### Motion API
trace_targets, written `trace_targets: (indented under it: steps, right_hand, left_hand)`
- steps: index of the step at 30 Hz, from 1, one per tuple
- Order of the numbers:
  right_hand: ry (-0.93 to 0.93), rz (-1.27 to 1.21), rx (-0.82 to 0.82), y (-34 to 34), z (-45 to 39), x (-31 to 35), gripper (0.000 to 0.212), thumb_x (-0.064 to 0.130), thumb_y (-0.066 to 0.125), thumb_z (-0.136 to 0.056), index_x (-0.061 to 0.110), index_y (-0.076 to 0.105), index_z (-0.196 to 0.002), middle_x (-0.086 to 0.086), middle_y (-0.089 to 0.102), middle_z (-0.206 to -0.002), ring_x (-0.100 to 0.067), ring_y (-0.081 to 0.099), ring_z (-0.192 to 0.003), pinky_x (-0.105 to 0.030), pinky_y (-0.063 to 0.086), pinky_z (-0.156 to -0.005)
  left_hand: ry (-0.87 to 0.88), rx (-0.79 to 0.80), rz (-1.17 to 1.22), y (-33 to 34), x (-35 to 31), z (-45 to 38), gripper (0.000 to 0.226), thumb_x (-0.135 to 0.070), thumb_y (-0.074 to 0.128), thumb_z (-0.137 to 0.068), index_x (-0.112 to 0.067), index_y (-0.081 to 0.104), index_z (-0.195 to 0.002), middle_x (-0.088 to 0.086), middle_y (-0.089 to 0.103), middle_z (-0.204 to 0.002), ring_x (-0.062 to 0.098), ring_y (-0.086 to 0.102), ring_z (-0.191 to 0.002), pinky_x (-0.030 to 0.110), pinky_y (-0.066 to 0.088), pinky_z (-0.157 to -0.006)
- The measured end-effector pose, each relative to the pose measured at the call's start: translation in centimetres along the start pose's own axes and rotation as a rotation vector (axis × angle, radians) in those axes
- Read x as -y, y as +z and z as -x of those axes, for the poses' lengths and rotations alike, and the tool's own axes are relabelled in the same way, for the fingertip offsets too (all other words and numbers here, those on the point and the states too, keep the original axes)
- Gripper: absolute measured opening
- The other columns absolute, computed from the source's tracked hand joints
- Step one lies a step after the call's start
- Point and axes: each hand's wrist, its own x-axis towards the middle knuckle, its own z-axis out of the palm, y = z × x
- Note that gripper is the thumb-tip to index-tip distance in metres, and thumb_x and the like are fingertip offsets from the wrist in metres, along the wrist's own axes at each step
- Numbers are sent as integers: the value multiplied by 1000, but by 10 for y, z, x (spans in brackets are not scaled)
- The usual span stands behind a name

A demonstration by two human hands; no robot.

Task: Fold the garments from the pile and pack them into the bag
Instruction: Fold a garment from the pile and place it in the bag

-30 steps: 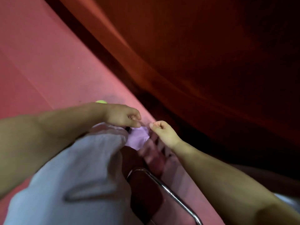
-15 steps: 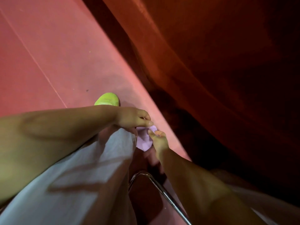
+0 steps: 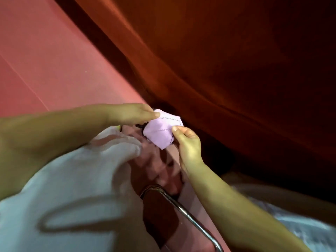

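Observation:
A small pink-lilac garment (image 3: 161, 130) with dark stitched seams is held up in front of me, folded into a compact shape. My left hand (image 3: 132, 113) pinches its upper left edge. My right hand (image 3: 187, 142) pinches its right edge between thumb and fingers. Below my left arm lies white cloth (image 3: 78, 188), covering my lap. No bag can be made out in this view.
A chrome chair frame (image 3: 183, 210) curves below my hands over a dark red seat. A dark red-brown draped fabric (image 3: 236, 70) fills the right and top. The pink floor (image 3: 45, 60) spreads to the upper left.
The pink garment has come up and spread wider between my hands. My right hand moved right and apart from the left. The yellow-green shoe seen earlier is now almost hidden behind my left arm.

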Motion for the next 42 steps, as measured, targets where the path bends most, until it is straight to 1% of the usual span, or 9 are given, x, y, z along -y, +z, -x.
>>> trace_targets:
  steps: [5, 10, 16, 25, 29, 32, 36, 38, 42]
  right_hand:
    - [-224, -49, -62, -18, 73, 65, 24, 5, 65, -85, 16, 61, -65, 5, 57, -65, -4, 48, -59, -21, 41, -62]
    - [-374, -71, -56, -45, 157, 120, 13, 22, 69, -73, 18, 59, -66, -7, 44, -68, -8, 36, -57, -19, 31, -50]
    - [-573, -40, -109, -97, 239, 176, 12, 32, 69, -68, 26, 60, -63, 0, 46, -66, -11, 38, -62, -26, 31, -58]
    - [-769, -154, -94, -208, 303, 268, 15, 30, 65, -73, 17, 62, -79, 7, 70, -79, -6, 59, -69, -17, 46, -63]
    - [-812, -215, -233, -264, 304, 299, 21, 37, 62, -78, 16, 62, -84, -16, 69, -107, -30, 64, -100, -47, 48, -90]
    - [-813, -178, -341, -307, 287, 321, 31, 46, 63, -75, 18, 64, -89, -10, 70, -109, -29, 63, -107, -53, 45, -98]
    - [-790, 147, -519, -355, 265, 341, 49, 58, 54, -74, 12, 69, -82, -5, 71, -106, -20, 64, -103, -46, 48, -94]
    - [-687, 320, -612, -371, 256, 344, 75, 73, 45, -67, 9, 70, -96, -11, 63, -119, -23, 55, -113, -44, 43, -101]
    - [-518, 515, -660, -378, 241, 341, 76, 70, 57, -74, 19, 54, -129, -7, 26, -151, -22, 19, -141, -34, 20, -111]
  left_hand:
    - [145, 15, 40, 17, -65, 45, 29, -45, 50, -75, -17, 42, -76, 4, 34, -70, 18, 29, -63, 28, 26, -55]
    - [185, -28, 64, 29, -123, 106, 30, -40, 60, -88, -25, 57, -62, -11, 46, -53, 7, 42, -50, 22, 37, -55]
    - [386, -7, 4, 77, -214, 195, 31, -52, 61, -61, -25, 61, -76, -1, 48, -65, 12, 43, -59, 21, 39, -54]
    - [576, -142, -37, 150, -361, 235, 16, -27, 71, -79, -14, 62, -83, -7, 54, -59, 4, 48, -51, 15, 40, -48]
    - [655, -32, 35, 179, -421, 219, 24, -36, 57, -78, -17, 63, -92, 0, 60, -75, 14, 55, -65, 25, 48, -62]
    - [669, -14, -25, 204, -463, 191, 16, -33, 51, -93, -22, 62, -93, -5, 62, -77, 11, 57, -65, 23, 46, -59]
    - [755, -195, -287, 232, -497, 130, 43, -54, 35, -87, -30, 67, -101, -2, 60, -100, 13, 53, -94, 34, 47, -86]
    - [768, -309, -408, 241, -503, 107, 57, -60, 26, -74, -41, 63, -114, -3, 49, -129, 16, 39, -124, 33, 29, -109]
    - [803, -18, -26, 245, -497, 77, 39, -47, 32, -96, -34, 66, -111, 1, 61, -125, 17, 53, -122, 43, 35, -110]
